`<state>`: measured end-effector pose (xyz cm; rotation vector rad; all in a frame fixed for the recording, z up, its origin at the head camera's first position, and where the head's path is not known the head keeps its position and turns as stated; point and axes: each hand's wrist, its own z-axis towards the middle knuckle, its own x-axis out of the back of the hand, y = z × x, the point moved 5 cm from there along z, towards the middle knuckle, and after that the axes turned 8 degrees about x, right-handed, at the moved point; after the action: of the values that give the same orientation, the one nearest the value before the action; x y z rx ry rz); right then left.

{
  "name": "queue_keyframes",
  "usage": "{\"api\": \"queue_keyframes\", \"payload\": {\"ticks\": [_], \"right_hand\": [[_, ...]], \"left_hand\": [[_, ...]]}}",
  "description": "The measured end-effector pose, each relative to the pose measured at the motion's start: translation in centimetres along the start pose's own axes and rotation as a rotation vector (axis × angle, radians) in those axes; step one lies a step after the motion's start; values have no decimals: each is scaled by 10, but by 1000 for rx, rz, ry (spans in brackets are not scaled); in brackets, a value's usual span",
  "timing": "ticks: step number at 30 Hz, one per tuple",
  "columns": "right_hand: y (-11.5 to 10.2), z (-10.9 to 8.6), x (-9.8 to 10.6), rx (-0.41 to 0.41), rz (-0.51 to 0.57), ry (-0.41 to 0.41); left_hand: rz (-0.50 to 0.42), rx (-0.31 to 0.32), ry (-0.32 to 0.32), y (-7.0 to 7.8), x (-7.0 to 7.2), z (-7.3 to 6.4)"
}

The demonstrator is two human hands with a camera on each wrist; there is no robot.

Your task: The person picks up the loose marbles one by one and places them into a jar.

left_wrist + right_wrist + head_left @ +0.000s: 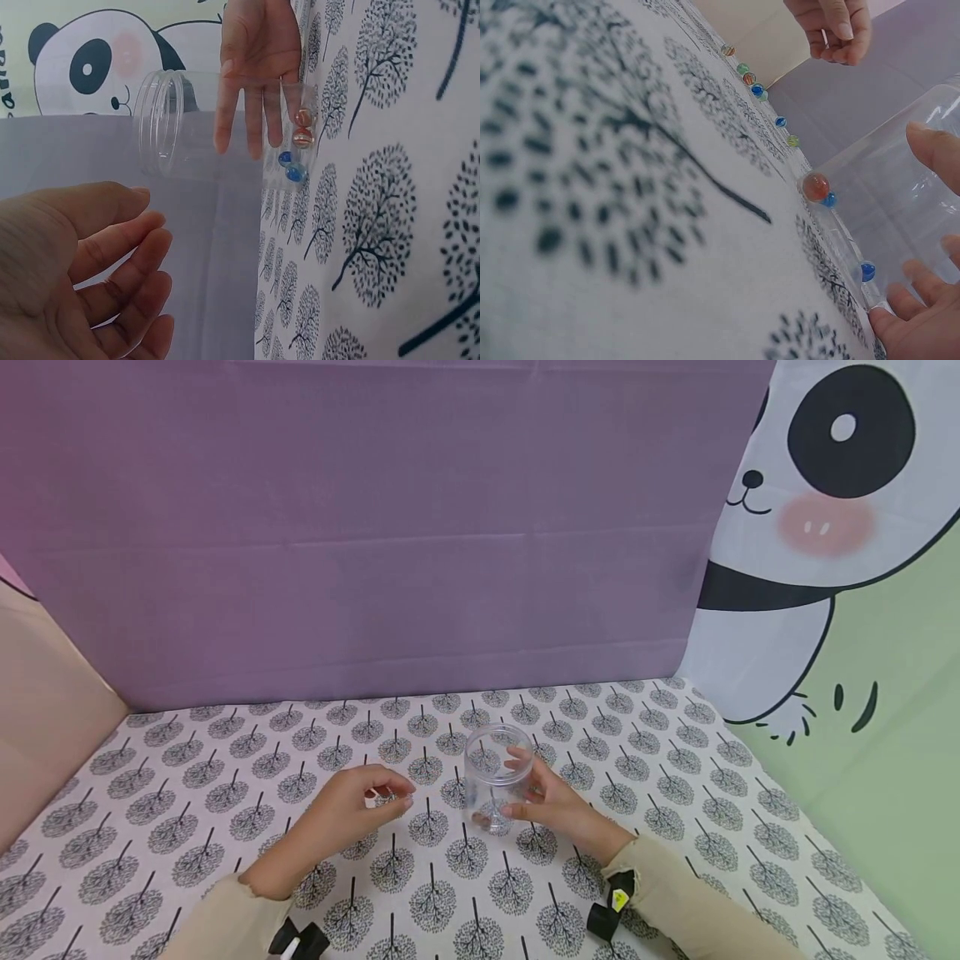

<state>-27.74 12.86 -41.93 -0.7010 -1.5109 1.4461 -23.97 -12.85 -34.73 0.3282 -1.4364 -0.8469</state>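
A clear, open-topped plastic jar (483, 789) stands upright on the patterned cloth. My right hand (558, 806) holds it from the right, thumb on the near side and fingers round the far side. Several marbles lie at the jar's bottom, among them an orange one (303, 138) and a blue one (295, 172). To the left of the jar, apart from it, my left hand (360, 806) hovers above the cloth. Its fingers are loosely curled, with nothing visible between them and the thumb (112, 202).
Several loose marbles, including a green-yellow one (793, 141) and a blue one (781, 121), lie on the cloth (431, 902) beyond the jar in the right wrist view. A purple curtain (375, 543) closes off the back. A panda-printed wall (847, 693) stands right.
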Motion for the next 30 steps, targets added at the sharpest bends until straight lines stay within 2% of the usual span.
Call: {"api": "queue_keyframes", "payload": {"ticks": [3,17,30], "right_hand": [[0,0,0,10,0,-2],[1,0,0,0,-1,-3],[1,0,0,1,10,-2]], "left_hand": [[3,14,-3,-4,1,-2],[37,4,6,-18,8,-15],[50,46,-4,-34,11,-24]]}}
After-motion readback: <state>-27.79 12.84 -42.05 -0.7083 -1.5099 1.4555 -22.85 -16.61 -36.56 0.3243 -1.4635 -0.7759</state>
